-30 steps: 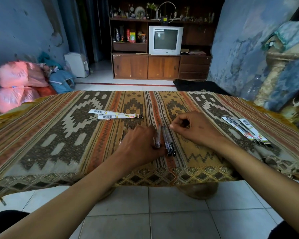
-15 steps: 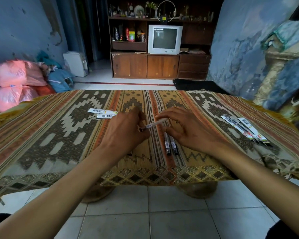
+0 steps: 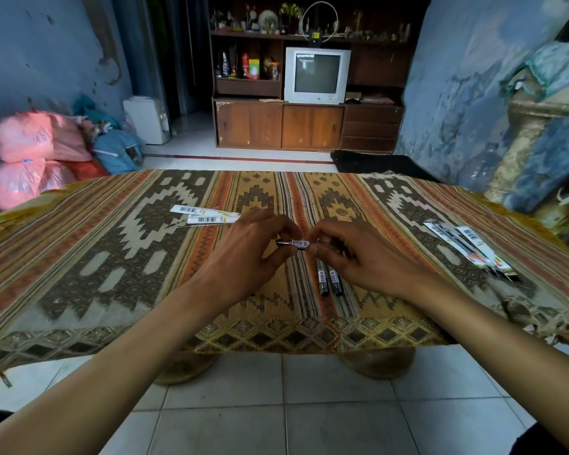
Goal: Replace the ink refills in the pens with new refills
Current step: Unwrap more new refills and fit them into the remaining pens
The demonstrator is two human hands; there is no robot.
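I hold one pen [image 3: 297, 244] level above the middle of the table, its barcode label showing between my hands. My left hand [image 3: 243, 254] grips its left end and my right hand [image 3: 352, 257] grips its right end; both ends are hidden by my fingers. Two more dark pens [image 3: 329, 281] lie side by side on the cloth just below my right hand. Two flat refill packets [image 3: 204, 215] lie to the left, partly behind my left hand. Several more refill packets [image 3: 470, 249] lie at the right side of the table.
A patterned woven cloth [image 3: 112, 257] covers the low table, whose front edge hangs over a tiled floor [image 3: 276, 405]. Beyond the table stand a wooden cabinet with a television [image 3: 316, 75], pink bags [image 3: 30, 152] at the left and a blue wall at the right.
My left hand lifted one pen from the group of three on the cloth and turned it level. My right hand closed on its other end. Two pens stayed lying on the cloth.
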